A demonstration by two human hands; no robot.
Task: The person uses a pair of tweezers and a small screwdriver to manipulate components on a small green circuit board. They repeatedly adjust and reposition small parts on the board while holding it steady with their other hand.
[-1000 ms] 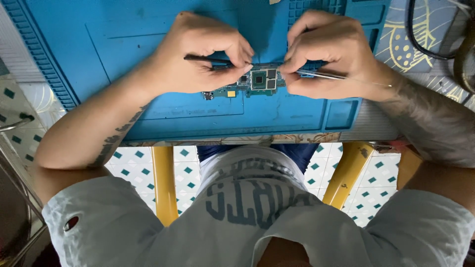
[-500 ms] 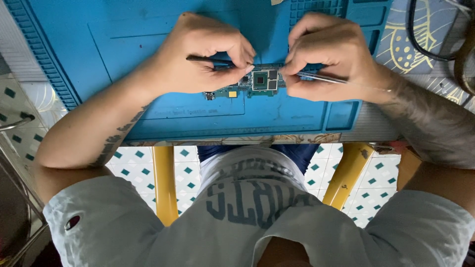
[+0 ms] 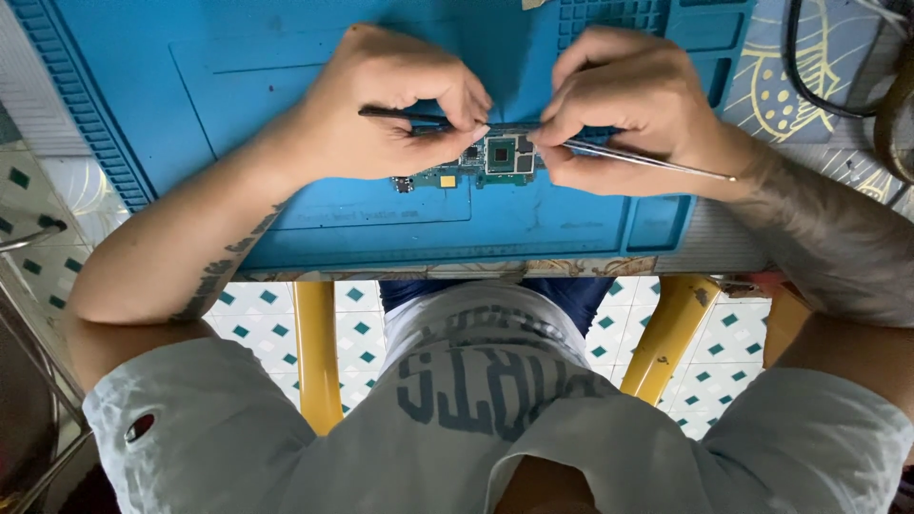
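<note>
A small green circuit board (image 3: 481,162) with a square chip lies on a blue work mat (image 3: 286,86). My left hand (image 3: 390,105) pinches a thin dark tool (image 3: 386,113) and rests on the board's left part. From the right side, my right hand (image 3: 624,105) grips silver tweezers (image 3: 657,164), whose tips meet the board beside the chip. Both hands crowd over the board and hide part of it.
The mat has small compartments along its top right edge (image 3: 619,14). A patterned cloth (image 3: 809,95) and black cable (image 3: 809,86) lie to the right. Yellow table legs (image 3: 314,352) and a tiled floor (image 3: 248,314) show below the table edge.
Both hands and the board have stayed nearly in place; the fingers have shifted only slightly over the board.
</note>
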